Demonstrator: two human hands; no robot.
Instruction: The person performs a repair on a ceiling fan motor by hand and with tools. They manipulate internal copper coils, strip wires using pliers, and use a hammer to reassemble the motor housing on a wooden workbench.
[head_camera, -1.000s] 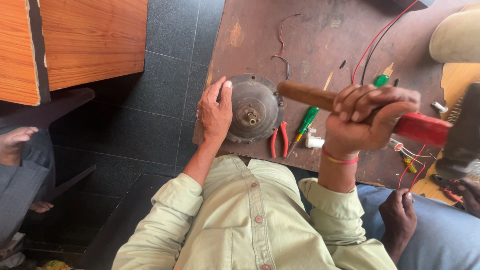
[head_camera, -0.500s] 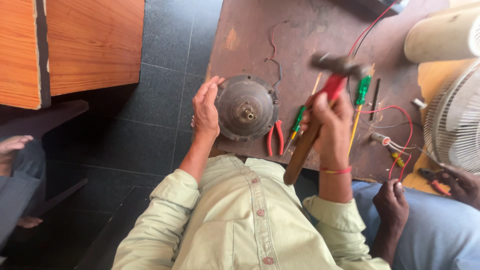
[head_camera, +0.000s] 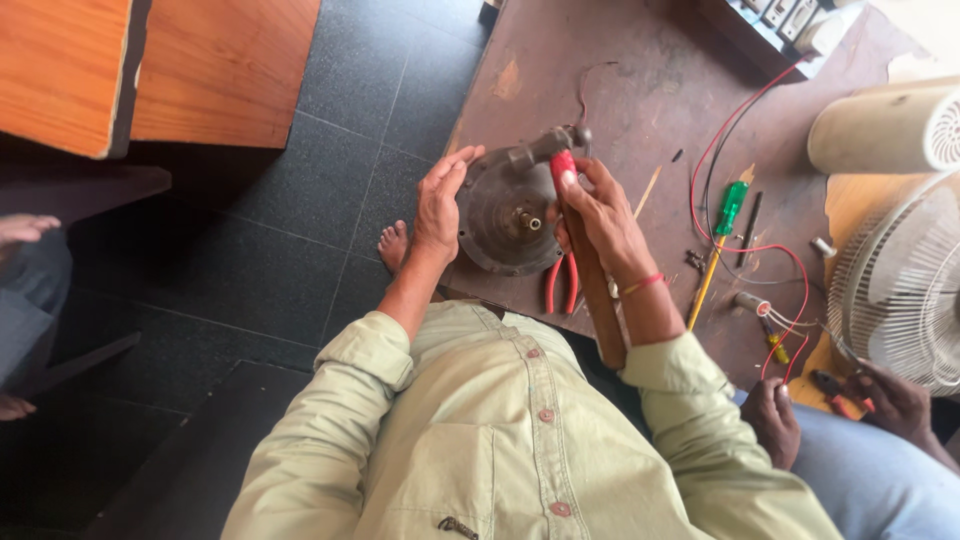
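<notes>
Motor housing (head_camera: 505, 215), round and dark, is sitting at the near left edge of the brown bench (head_camera: 640, 80), and we are working on it from both sides. Going from the left, dark floor tiles (head_camera: 300, 230) are lying open below the bench edge, with our bare foot (head_camera: 394, 245) just beside it. Our left hand (head_camera: 440, 205) is bracing the housing's left rim, fingers pressed together and flat against it. Our right hand (head_camera: 600, 220) is wrapping its fingers tight around a red-necked hammer (head_camera: 560, 165), its metal head resting at the housing's top rim and its wooden handle running down along our forearm. To do this well, we judge, we should be keeping the left palm firm so the housing is not sliding off the edge, and holding the fingers clear of the hammer head.

Red-handled pliers (head_camera: 562, 285) are lying just under the housing. Further right, a green screwdriver (head_camera: 722, 225) and red wires (head_camera: 760, 170) are crowding the bench, so swing room is looking tight there. A white fan guard (head_camera: 900, 290) is standing at the far right, near another person's hand (head_camera: 885, 395). Open bench is lying beyond the housing, toward the top.
</notes>
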